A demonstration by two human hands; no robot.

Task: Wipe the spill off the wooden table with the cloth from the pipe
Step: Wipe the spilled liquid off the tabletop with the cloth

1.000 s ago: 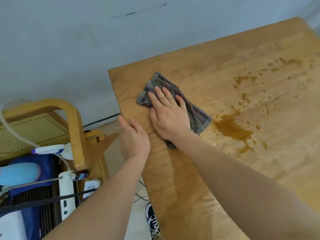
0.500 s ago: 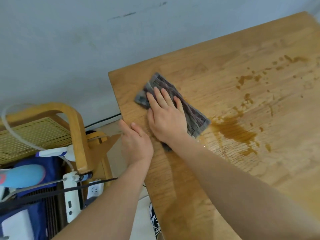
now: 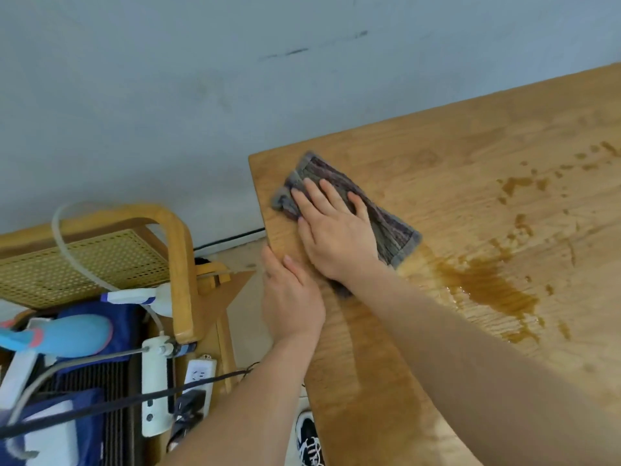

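At nine o'clock a wooden chair [image 3: 174, 264] stands off the table. The left hand [image 3: 290, 297] lies flat at the wooden table [image 3: 453, 156] edge, fingers together, gripping nothing. Just beside it, toward one o'clock, the right hand [image 3: 336, 230] presses spread fingers on the cloth [image 3: 386, 227], which has slid slightly toward the corner over the last second. The spill [image 3: 490, 287] at three o'clock remains unwiped.

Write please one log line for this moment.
right hand flat on cloth | left hand on table edge | spill not yet wiped
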